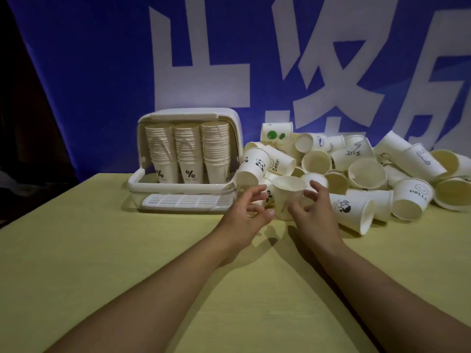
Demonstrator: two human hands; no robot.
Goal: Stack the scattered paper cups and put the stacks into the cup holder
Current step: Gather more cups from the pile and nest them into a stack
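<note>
Right now both hands flank a single upright paper cup [286, 197] standing mouth-up on the yellow desk [107, 250], at the near-left edge of the pile of loose cups [356, 171]. The left hand [244, 215] sits at the cup's nine o'clock, its fingers [254, 193] curled and spread, thumb near the base; whether they touch the cup or the small panda-printed cup just behind them I cannot tell. The right hand [314, 212] sits at three o'clock, fingers [318, 187] spread and curved toward the rim, close to the wall but not clearly pressed on it. Neither hand looks to be gripping anything.

The cup's long axis runs vertical, open end up, so it can take another cup from above or be lifted straight. Both hands are about equally near. The rest of the pile stretches away toward two and three o'clock, most cups lying on their sides. The cup holder [188, 118] stands at ten o'clock from the hands, lid raised, already carrying three tall stacks [188, 151].
</note>
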